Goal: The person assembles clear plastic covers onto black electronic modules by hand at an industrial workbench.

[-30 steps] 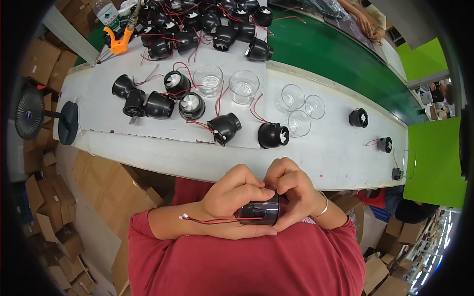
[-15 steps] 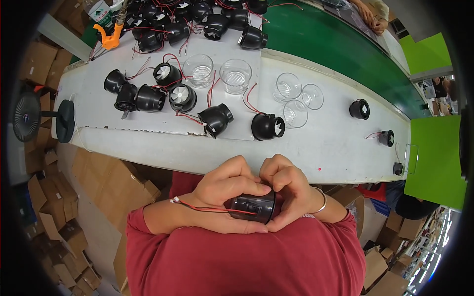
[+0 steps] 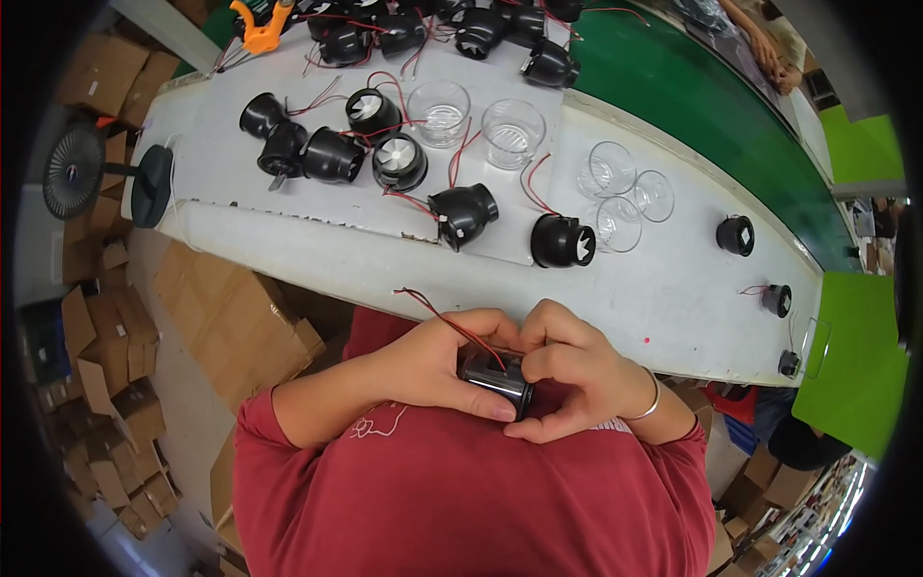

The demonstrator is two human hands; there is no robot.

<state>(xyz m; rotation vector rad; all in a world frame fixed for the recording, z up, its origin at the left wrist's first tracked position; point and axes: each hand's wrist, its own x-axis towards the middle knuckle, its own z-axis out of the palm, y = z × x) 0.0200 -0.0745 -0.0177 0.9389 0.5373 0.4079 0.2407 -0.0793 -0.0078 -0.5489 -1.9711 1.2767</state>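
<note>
Close to my chest I hold a black cylindrical fan housing [image 3: 500,383] with red and black wires. My left hand [image 3: 444,361] wraps its left side, the thumb pressed along the front. My right hand [image 3: 581,373] is curled around its right end, with fingertips at the rim; its inner side is hidden. The wires [image 3: 450,322] rise from the housing over my left fingers. On the bench ahead lie similar black fan housings [image 3: 562,240], several showing white fan blades. One more housing with wires [image 3: 463,213] rests left of it.
Clear round cups [image 3: 512,133] stand behind the housings, and clear rings [image 3: 618,224] lie to their right. More black housings [image 3: 399,34] are piled at the back beside an orange clamp [image 3: 261,29]. A desk fan [image 3: 75,173] sits left. Another person's hands [image 3: 769,58] show far right.
The housing has turned in my hands: its wires now stand up from the top instead of trailing left over my forearm. My view has shifted, so the bench appears moved and tilted.
</note>
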